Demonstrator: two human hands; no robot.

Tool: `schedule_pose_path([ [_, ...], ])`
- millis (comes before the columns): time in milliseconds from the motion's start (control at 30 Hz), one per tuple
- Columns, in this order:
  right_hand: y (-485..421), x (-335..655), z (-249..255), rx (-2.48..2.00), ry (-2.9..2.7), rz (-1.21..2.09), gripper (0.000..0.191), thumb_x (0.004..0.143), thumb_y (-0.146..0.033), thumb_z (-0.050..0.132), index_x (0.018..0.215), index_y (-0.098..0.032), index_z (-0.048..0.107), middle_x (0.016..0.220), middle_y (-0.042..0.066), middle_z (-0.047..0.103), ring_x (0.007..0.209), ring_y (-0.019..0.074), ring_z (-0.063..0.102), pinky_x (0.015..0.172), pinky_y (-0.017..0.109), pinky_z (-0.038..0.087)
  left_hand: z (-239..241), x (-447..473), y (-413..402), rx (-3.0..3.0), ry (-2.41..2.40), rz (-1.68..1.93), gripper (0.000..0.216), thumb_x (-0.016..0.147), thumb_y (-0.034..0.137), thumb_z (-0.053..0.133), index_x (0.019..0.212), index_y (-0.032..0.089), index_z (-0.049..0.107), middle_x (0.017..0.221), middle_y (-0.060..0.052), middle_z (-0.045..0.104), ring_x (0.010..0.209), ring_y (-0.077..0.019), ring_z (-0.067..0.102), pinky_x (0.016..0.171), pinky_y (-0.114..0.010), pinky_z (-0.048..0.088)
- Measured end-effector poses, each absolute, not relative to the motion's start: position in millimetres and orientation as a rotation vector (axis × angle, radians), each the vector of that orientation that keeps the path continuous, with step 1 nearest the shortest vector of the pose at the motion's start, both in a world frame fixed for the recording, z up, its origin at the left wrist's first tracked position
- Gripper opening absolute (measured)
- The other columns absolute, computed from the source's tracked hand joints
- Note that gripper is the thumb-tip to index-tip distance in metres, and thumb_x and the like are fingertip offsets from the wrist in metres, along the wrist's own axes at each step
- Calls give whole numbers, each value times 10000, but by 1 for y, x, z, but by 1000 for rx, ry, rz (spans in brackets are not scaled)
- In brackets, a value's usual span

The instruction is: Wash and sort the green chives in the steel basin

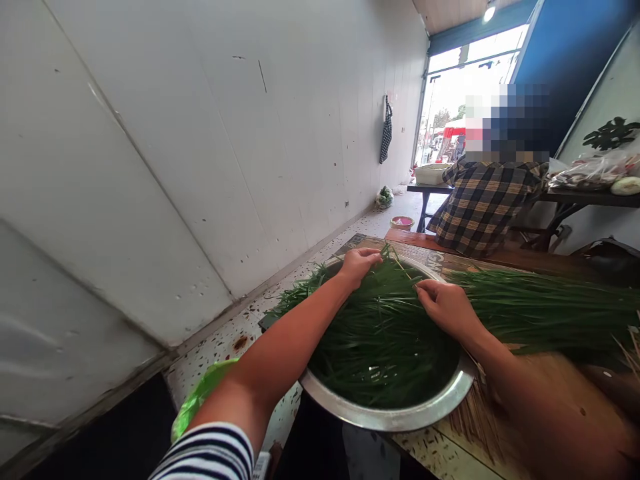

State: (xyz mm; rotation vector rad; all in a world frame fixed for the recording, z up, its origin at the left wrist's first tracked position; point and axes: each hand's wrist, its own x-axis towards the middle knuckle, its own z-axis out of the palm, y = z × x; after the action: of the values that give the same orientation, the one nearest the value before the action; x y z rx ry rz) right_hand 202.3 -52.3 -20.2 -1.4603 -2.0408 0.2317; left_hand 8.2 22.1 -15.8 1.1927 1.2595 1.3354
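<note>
Over the far side of a wide metal basin [385,419], my left hand [361,265] is closed, pinching the tips of some long green chives. My right hand [445,305] is closed at the basin's right rim. Its fingertips pinch a thin, pale wooden skewer [403,270], which slants up and left towards the leaves by my left hand. More chives [375,320] fill the basin, lying in a loose layer with wet glints near the front. Which leaves the skewer touches is hard to make out.
A long heap of chives [550,300] lies on the table right of the basin. Thin wooden skewers [477,417] lie below my right forearm. A green plastic bag [203,397] stands at lower left. Ahead, a person in a plaid shirt [490,203] sits on a bench.
</note>
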Motion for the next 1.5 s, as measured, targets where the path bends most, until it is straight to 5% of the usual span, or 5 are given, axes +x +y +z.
schedule_pose_path([
  [733, -56, 200, -18, -1385, -2073, 269, 297, 808, -314, 435, 846, -173, 693, 745, 45, 713, 654, 158, 627, 627, 252, 421, -16, 11, 19, 1195, 1299, 1335, 172, 689, 186, 645, 816, 76, 683, 683, -57, 670, 536, -54, 507, 540, -185, 396],
  [1500, -55, 202, -20, -1353, -2079, 245, 307, 812, -321, 429, 851, -174, 696, 755, 52, 720, 663, 170, 642, 627, 262, 427, -21, 10, 21, 1344, 1342, 1390, 215, 632, 208, 675, 803, 82, 704, 724, -68, 679, 613, -85, 564, 642, -217, 448],
])
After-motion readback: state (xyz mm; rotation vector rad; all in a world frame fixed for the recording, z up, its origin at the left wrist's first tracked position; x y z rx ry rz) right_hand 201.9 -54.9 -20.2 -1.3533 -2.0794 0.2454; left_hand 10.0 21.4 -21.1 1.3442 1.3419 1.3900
